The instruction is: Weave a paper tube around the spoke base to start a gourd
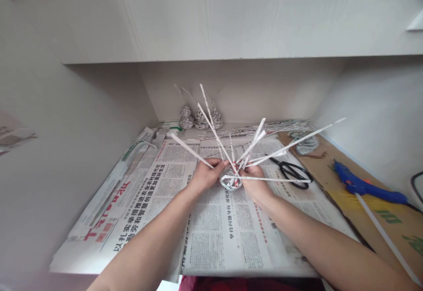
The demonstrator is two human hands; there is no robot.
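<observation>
Between my two hands is a small round woven piece of rolled paper (pixel 232 182), with several white paper sticks fanning out from it. My left hand (pixel 207 173) closes on its left side, thumb and fingers pinched at the rim near the crossing sticks. On the right side my right hand (pixel 256 182) grips it too, its fingers partly hidden behind the sticks. One long paper stick (pixel 297 140) points up to the right, and another (pixel 274 179) runs flat to the right over the scissors' handles.
Newspaper sheets (pixel 211 238) cover the table. Black scissors (pixel 295 174) lie right of my hands. A blue glue gun (pixel 366 185) rests on cardboard (pixel 337 181). Several paper rods (pixel 264 127) and woven gourd shapes (pixel 187 118) line the back wall. A cabinet overhangs above.
</observation>
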